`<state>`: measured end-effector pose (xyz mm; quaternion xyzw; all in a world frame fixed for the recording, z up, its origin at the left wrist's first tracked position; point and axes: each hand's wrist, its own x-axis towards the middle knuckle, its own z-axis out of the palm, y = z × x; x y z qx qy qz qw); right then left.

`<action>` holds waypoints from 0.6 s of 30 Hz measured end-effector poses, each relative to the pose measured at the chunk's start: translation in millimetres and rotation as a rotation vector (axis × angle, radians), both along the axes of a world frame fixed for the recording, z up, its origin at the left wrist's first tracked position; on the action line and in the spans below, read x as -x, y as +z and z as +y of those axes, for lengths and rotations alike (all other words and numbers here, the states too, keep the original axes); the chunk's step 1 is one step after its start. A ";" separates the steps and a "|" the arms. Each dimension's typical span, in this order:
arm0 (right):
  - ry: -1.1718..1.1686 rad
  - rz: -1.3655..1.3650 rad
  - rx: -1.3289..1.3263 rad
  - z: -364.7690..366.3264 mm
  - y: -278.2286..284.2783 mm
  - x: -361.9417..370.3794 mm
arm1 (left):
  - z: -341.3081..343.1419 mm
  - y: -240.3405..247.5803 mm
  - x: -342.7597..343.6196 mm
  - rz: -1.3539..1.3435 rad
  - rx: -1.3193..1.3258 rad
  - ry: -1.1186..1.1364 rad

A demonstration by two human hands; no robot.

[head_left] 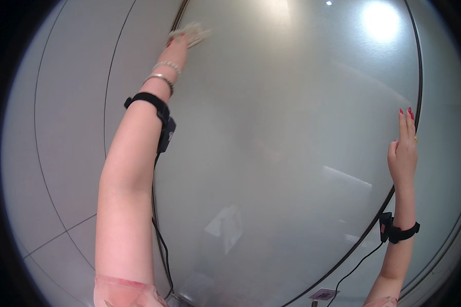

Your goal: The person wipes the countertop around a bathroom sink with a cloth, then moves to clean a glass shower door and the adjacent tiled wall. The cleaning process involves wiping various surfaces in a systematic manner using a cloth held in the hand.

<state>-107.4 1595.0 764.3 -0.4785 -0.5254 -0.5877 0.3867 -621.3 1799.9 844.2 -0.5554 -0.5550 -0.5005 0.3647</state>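
Cloth (198, 35), one pale and bunched piece, is held by the left hand (177, 49) at the upper left edge of the glossy panel (271, 128); the step in hand is judged to be a wipe along that edge. For the next move, it would seem, the cloth needs to be pressed flat and drawn over the panel's face, with the edge followed closely so that no strip is missed. From the left, one grey wall (71, 128) is seen, crossed by dark seams. Beside it, one pink sleeve (123, 292) is worn on the left arm (130, 158), where one black strap (147, 97) is fastened, with one dark box (166, 135) fixed to it and one black cable (161, 235) led downward. Two bracelets (161, 77) are worn nearer the left hand, whose fingers seem closed about the cloth, though the exact grip is blurred. The one panel is marked by several pale reflections. Low, towards the right, one card (324, 293) is seen. On the right arm (405, 199), a second cable (356, 264), a second box (385, 227) and a second strap (407, 234) are counted. By the right hand (404, 156) nothing visible is held: two fingers (403, 125) are extended straight at the panel's right edge, and one ring (416, 139) is worn; whether the surface is touched cannot be told.
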 end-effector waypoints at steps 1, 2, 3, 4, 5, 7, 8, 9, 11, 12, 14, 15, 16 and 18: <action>0.007 -0.004 0.000 -0.9 0.3 1.3 | 0.1 -12.0 14.8 -0.002 0.004 0.009; 0.001 -0.008 -0.003 -2.6 0.5 1.1 | 2.4 -23.2 21.9 0.043 -0.061 0.006; -0.004 -0.009 -0.002 -3.6 0.7 2.2 | 6.3 -30.6 24.7 0.086 -0.127 0.003; -0.021 -0.021 -0.002 -4.6 1.1 2.6 | 4.4 -31.9 13.7 0.085 -0.131 -0.010; -0.037 -0.030 0.002 -2.7 -0.1 3.6 | 0.2 -31.1 -0.6 0.007 -0.101 -0.018; -0.069 -0.056 -0.027 -0.2 -1.6 6.1 | -11.6 -20.6 -22.8 -0.067 -0.070 -0.026; -0.097 -0.085 -0.057 0.2 -1.9 8.1 | -13.6 -10.4 -33.6 -0.034 -0.126 -0.052; -0.107 -0.084 -0.056 -1.4 -2.5 12.7 | -15.3 -1.8 -45.8 -0.002 -0.183 -0.079; -0.081 -0.026 0.012 1.5 -4.0 17.3 | -35.5 11.4 -94.1 -0.008 -0.097 -0.263; -0.091 -0.019 -0.006 -5.3 -1.6 11.3 | -53.4 21.8 -119.5 0.069 -0.178 -0.352; 0.007 -0.072 -0.031 -0.1 -1.3 9.1 | -56.3 37.5 -161.6 0.256 -0.401 -0.507; 0.016 -0.075 -0.032 3.2 -2.0 12.5 | -49.4 47.3 -180.7 0.371 -0.550 -0.568; 0.119 -0.051 -0.017 2.7 -2.5 13.2 | -54.4 51.2 -208.3 0.414 -0.559 -0.648; 0.215 -0.029 -0.003 2.0 -1.6 13.9 | -74.6 54.2 -255.8 0.482 -0.558 -0.536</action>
